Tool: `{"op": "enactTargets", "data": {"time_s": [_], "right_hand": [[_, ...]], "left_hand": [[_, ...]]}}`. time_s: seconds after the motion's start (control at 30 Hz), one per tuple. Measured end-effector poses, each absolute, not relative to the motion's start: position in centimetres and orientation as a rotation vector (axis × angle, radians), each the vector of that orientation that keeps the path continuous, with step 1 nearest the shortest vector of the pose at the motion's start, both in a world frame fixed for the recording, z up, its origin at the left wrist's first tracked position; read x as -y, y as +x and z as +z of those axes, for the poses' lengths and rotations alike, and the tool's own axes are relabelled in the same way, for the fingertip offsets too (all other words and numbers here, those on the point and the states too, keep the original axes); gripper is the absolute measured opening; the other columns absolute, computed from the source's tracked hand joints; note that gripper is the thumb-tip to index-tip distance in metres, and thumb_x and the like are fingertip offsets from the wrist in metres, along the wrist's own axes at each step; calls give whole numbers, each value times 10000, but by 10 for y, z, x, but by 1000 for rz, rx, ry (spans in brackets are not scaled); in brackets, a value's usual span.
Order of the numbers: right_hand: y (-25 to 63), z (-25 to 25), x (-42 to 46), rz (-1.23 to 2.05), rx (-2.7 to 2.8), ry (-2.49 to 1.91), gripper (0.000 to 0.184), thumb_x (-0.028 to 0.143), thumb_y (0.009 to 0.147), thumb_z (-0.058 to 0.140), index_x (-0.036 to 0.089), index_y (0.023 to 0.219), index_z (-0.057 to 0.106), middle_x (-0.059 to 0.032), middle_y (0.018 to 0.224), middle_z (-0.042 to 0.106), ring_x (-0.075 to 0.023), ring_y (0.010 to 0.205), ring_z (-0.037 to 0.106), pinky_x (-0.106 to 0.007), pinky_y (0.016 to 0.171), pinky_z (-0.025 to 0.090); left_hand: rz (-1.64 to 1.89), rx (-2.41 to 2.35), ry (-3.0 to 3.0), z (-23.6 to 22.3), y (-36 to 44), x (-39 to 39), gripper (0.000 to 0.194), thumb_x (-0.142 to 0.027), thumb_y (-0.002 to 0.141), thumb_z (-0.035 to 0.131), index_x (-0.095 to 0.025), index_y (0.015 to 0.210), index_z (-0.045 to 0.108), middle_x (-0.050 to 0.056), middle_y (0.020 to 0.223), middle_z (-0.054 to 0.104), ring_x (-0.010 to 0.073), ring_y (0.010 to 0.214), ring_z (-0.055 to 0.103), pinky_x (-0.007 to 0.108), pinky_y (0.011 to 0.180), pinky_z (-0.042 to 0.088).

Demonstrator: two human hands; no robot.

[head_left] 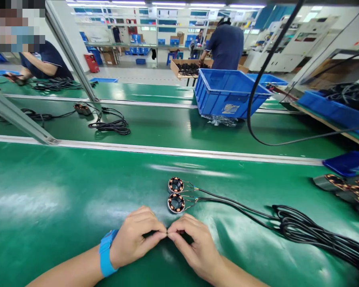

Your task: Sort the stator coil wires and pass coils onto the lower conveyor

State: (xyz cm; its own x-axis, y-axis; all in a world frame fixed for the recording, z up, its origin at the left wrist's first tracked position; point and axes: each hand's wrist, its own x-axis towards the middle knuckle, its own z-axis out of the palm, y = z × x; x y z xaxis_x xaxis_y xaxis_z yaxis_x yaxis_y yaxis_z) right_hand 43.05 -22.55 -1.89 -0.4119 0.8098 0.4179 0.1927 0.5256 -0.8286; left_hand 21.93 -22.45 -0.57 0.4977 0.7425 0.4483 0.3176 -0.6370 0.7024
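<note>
“2 rings (176, 209) of copper windings lie touching on the glossy green worktop (77, 179), just beyond the right hand (194, 243).”

“How are the fingers set?”

“Right hand and left hand (139, 233) each pinch thumb to forefinger, tips meeting; whether something tiny sits between, I can't tell.”

“Any writing?”

“The label (230, 108) on the blue plastic bin (209, 83) is too small to read.”

“And the cables (299, 227)?”

“Smooth, black, looped at the right, ending in thin wires (196, 199) at the rings.”
</note>
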Motion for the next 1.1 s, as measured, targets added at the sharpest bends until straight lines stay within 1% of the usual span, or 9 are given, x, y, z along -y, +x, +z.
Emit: {"op": "enactTargets", "data": {"time_s": [0.07,0.17,0.23,0.37,0.5,0.73,0.8,0.9,1.1], "right_hand": [[431,-25,223,912,1885,-849,64,191,959,628,232,996,660,29,781,653,-107,698,581,-236,663,459],[430,-31,222,928,1867,-825,342,171,937,654,253,1266,605,16,917,697,-96,745,632,-206,700,519],[429,-34,223,916,1890,-792,425,159,933,648,249,1338,558,11,938,701,-95,755,645,-203,710,533],[429,-32,226,801,1985,-733,330,144,946,602,241,1261,587,31,843,693,-102,702,643,-242,703,511],[431,-28,228,747,2040,-719,234,159,955,597,233,1175,620,35,787,673,-106,658,627,-257,667,479],[431,-29,227,723,2070,-704,183,184,964,590,235,1135,630,38,754,659,-113,631,613,-263,635,473],[432,-30,227,670,2089,-687,178,171,960,585,233,1120,630,33,756,663,-117,615,603,-263,597,471],[439,-24,227,567,2110,-655,223,120,941,580,222,1136,618,20,763,671,-118,600,595,-256,573,485],[441,23,177,472,2173,-790,188,156,962,584,248,1115,643,-15,905,707,-142,782,663,-264,688,539]], "left_hand": [[1016,-925,2246,-7,213,218,57,-179,976,611,-221,980,648,-38,865,699,113,782,578,262,777,417],[873,-1342,2426,-4,180,194,147,-300,1007,564,-240,939,680,-36,896,712,140,857,608,285,857,422],[739,-1810,2409,0,145,174,226,-381,1002,543,-242,952,714,-8,959,727,183,911,621,316,888,424],[499,-2317,2169,3,78,144,271,-360,958,549,-186,989,755,92,962,733,306,936,610,388,830,411],[184,-2525,1964,-3,51,138,274,-348,934,548,-207,981,779,108,942,742,317,928,631,360,747,401],[31,-2576,2008,10,68,145,332,-281,986,483,-180,1181,732,146,1042,724,379,1000,624,436,785,428],[40,-2434,2175,12,94,151,329,-299,1009,485,-203,1243,695,120,1129,707,346,1055,610,448,856,439],[14,-2032,2434,2,142,166,315,-322,979,601,-271,1285,654,59,1201,682,251,1079,612,381,924,468],[83,-1737,2567,-26,185,189,462,-325,952,647,-210,1390,556,156,1423,533,351,1322,491,476,1024,493]]}}
